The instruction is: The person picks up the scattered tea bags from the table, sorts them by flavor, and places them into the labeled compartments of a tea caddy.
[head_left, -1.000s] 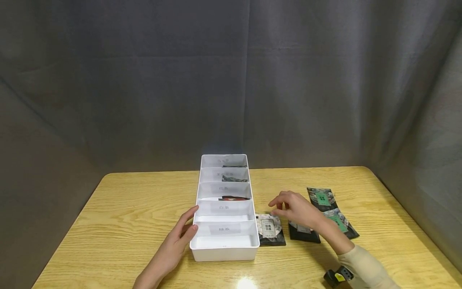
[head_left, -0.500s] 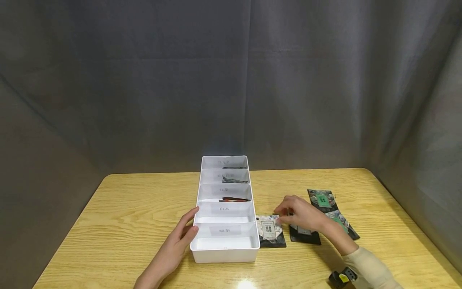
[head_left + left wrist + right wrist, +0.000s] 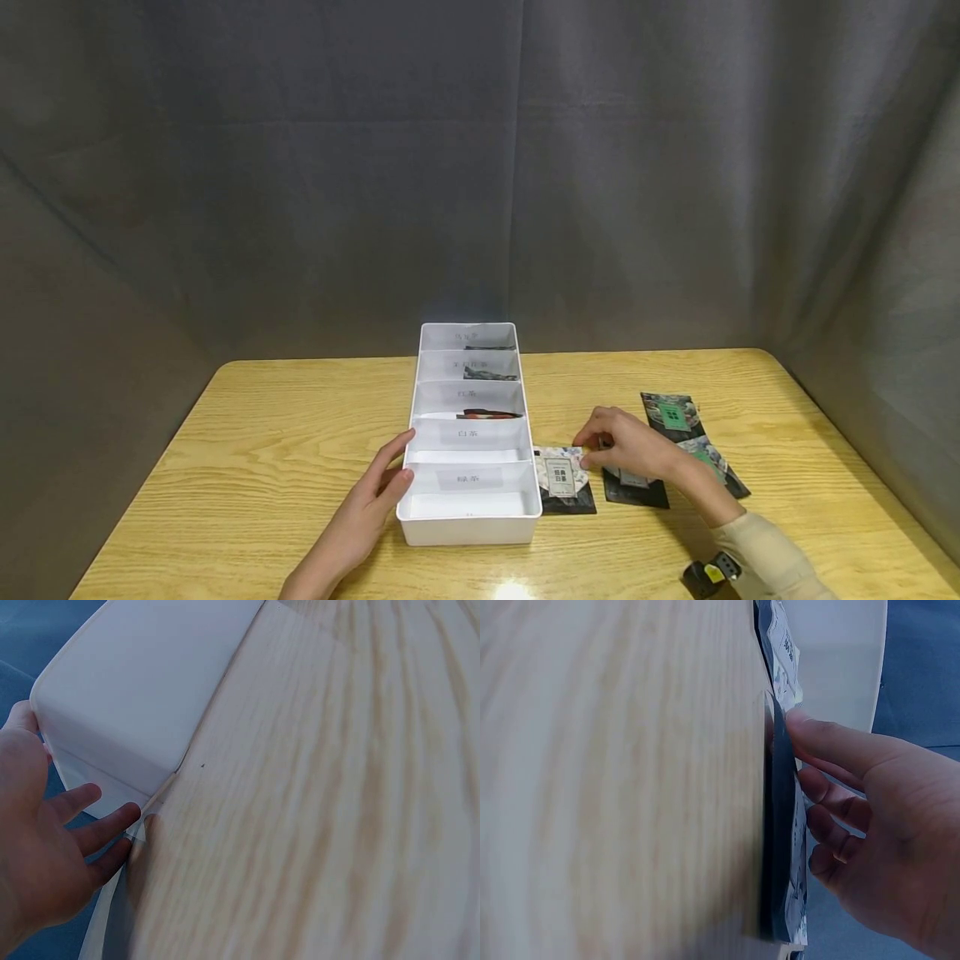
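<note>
My left hand (image 3: 360, 510) rests against the left side of a long white divided box (image 3: 468, 530), its thumb and index finger at the rim. The left wrist view shows the other fingers loosely extended beside the wall. My right hand (image 3: 626, 446) pinches the upper right corner of a flat tea sachet (image 3: 560, 477) printed 白茶, which lies right of the box. In the right wrist view the thumb (image 3: 821, 739) meets that corner; the index fingertip is mostly hidden. Under the right hand lies a second, darker tea sachet (image 3: 636, 492), partly covered.
Two green-labelled sachets (image 3: 673, 417) lie farther right, one overlapping the other. The box's three far compartments hold sachets, including a red one (image 3: 487, 413); labels mark each compartment. The wooden table (image 3: 247, 467) ends before a grey curtain (image 3: 360, 233).
My right hand has come down from above the sachets, and its thumb and index finger have closed at the near sachet's corner. The left hand stays at the box.
</note>
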A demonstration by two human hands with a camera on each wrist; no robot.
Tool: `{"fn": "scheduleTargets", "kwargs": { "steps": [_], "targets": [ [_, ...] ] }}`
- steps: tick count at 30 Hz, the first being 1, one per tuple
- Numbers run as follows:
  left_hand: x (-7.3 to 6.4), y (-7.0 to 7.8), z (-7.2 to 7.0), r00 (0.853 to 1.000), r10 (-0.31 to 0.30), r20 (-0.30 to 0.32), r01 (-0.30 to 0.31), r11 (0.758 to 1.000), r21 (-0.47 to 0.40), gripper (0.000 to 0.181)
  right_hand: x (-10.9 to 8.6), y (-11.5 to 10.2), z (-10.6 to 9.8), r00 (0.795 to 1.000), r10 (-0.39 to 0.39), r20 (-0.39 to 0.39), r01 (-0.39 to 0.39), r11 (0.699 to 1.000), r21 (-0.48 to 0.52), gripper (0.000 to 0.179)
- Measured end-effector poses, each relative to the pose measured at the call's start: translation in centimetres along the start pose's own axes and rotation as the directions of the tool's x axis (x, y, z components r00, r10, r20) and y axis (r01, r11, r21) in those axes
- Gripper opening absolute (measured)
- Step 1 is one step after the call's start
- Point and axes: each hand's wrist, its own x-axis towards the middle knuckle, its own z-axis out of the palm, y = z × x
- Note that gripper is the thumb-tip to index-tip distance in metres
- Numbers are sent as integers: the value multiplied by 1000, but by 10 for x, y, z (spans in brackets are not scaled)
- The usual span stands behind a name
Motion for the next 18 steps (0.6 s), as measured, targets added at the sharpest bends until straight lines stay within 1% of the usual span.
{"fn": "scheduleTargets", "kwargs": {
  "steps": [6,10,18],
  "targets": [
    [0,0,0,1000,4,1,-4,1000,-6,48,1,-2,1,1000,-20,-13,19,999,-46,6],
    [0,0,0,1000,-3,1,3,1000,-7,48,1,-3,0,999,-24,-22,23,998,-57,7],
    [0,-2,0,1000,2,-2,-2,1000,2,49,-1,-2,1,996,32,-85,-29,999,37,5]
  ]
}}
